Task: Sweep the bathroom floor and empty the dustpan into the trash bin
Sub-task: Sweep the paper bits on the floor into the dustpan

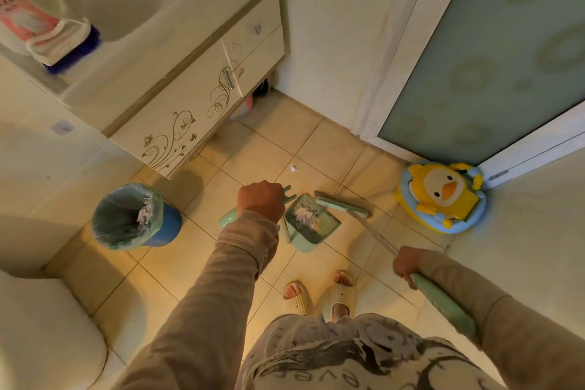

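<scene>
My left hand (261,201) is closed around the green handle of the long-handled dustpan (313,228), which rests on the tiled floor with crumpled paper scraps (304,215) in its pan. My right hand (406,266) grips the green end of the broom's handle; the broom head (343,206) lies on the floor just right of the pan's mouth. A small white scrap (293,168) sits on the tiles beyond the pan. The blue trash bin (136,217), lined with a green bag and holding paper, stands on the floor to the left of my left hand.
The sink cabinet (177,123) overhangs the floor at upper left. A yellow duck-shaped child's potty (443,196) sits in the right corner by the frosted glass door (493,57). The toilet (41,326) is at lower left. My slippered feet (319,294) stand behind the pan.
</scene>
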`<action>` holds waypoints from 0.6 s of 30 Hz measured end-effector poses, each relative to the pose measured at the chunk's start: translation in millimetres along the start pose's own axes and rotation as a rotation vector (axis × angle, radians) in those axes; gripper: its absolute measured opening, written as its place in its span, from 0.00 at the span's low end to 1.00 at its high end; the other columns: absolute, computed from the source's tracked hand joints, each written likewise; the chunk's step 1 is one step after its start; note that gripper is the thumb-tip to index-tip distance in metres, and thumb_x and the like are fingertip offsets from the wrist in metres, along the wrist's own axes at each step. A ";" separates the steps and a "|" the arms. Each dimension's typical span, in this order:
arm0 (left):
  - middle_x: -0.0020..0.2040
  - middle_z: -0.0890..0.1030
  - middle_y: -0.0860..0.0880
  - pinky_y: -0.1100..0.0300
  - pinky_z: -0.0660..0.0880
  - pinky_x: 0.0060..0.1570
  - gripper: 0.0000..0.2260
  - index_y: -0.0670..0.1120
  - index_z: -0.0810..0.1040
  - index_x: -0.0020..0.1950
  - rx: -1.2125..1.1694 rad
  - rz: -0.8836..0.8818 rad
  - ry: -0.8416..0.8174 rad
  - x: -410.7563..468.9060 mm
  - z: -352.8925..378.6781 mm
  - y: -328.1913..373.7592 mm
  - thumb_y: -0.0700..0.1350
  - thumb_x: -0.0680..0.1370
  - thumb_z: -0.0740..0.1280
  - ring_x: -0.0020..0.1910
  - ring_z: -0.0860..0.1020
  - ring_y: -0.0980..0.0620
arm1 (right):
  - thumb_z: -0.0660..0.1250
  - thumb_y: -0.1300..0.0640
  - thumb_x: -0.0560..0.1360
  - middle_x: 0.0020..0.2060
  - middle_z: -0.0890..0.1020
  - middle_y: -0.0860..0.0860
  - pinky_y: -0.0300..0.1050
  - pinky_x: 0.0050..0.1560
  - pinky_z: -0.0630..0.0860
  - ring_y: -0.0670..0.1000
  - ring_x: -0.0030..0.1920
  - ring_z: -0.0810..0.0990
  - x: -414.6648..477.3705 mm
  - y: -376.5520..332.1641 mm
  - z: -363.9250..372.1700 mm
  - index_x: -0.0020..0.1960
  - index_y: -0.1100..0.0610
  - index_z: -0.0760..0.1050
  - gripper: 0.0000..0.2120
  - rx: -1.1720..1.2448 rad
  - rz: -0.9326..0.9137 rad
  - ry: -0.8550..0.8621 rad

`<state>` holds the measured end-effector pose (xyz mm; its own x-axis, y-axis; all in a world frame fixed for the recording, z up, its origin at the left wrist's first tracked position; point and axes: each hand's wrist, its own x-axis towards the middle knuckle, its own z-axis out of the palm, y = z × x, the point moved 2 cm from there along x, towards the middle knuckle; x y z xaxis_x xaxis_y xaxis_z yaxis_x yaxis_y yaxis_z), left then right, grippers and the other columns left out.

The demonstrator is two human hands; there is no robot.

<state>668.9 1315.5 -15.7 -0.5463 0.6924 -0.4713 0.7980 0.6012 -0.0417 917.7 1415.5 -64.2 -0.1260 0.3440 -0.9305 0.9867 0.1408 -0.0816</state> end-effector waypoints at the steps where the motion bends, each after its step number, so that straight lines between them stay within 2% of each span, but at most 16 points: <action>1: 0.51 0.83 0.48 0.57 0.74 0.52 0.11 0.46 0.78 0.57 -0.001 0.006 0.006 2.0 0.5 -0.8 0.47 0.79 0.63 0.51 0.80 0.48 | 0.59 0.65 0.74 0.25 0.72 0.50 0.34 0.24 0.68 0.44 0.21 0.72 -0.3 -0.3 6.1 0.30 0.56 0.63 0.15 -0.035 -0.005 -0.002; 2: 0.52 0.83 0.48 0.56 0.75 0.53 0.11 0.46 0.78 0.57 -0.002 0.013 0.013 4.5 0.8 -1.7 0.47 0.79 0.63 0.51 0.80 0.47 | 0.59 0.65 0.75 0.28 0.71 0.50 0.35 0.26 0.68 0.45 0.26 0.71 -1.5 0.8 10.2 0.30 0.56 0.63 0.16 -0.056 0.001 -0.011; 4: 0.52 0.83 0.47 0.56 0.75 0.54 0.11 0.45 0.78 0.58 -0.007 0.028 0.024 10.1 0.0 -3.3 0.47 0.79 0.63 0.52 0.80 0.47 | 0.58 0.65 0.76 0.28 0.70 0.51 0.35 0.25 0.67 0.46 0.27 0.69 -4.5 5.5 9.2 0.30 0.56 0.63 0.16 -0.032 0.021 -0.047; 8: 0.52 0.83 0.48 0.56 0.75 0.54 0.12 0.45 0.78 0.58 0.010 0.053 0.043 21.1 -3.8 -10.2 0.48 0.78 0.64 0.52 0.80 0.48 | 0.54 0.67 0.76 0.15 0.68 0.49 0.29 0.22 0.61 0.45 0.14 0.65 -6.7 33.2 -13.4 0.28 0.58 0.60 0.18 0.291 0.130 -0.198; 11: 0.52 0.82 0.47 0.56 0.75 0.54 0.12 0.45 0.78 0.58 0.012 0.047 0.045 28.6 -8.8 -18.4 0.48 0.77 0.65 0.52 0.80 0.47 | 0.55 0.66 0.77 0.15 0.68 0.49 0.29 0.20 0.61 0.45 0.13 0.66 -0.4 46.3 -33.6 0.24 0.58 0.64 0.22 0.518 0.145 -0.227; 15: 0.51 0.83 0.48 0.57 0.74 0.48 0.11 0.46 0.78 0.57 0.029 0.005 0.041 36.9 -18.6 -32.1 0.49 0.77 0.64 0.51 0.81 0.46 | 0.54 0.64 0.78 0.12 0.64 0.50 0.27 0.18 0.60 0.46 0.11 0.65 12.3 32.4 -55.4 0.16 0.58 0.64 0.31 0.428 0.158 -0.265; 18: 0.51 0.83 0.48 0.58 0.74 0.46 0.12 0.46 0.78 0.56 0.010 -0.017 0.023 39.5 -22.5 -38.3 0.51 0.77 0.64 0.50 0.81 0.47 | 0.55 0.65 0.78 0.11 0.65 0.50 0.27 0.19 0.60 0.46 0.10 0.65 19.8 13.2 -79.1 0.20 0.59 0.62 0.27 0.283 0.117 -0.208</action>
<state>611.0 1328.8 -13.0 -0.5659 0.6910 -0.4497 0.7908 0.6092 -0.0590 920.1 1497.5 -55.4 -0.0156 0.1425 -0.9897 0.9862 -0.1611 -0.0388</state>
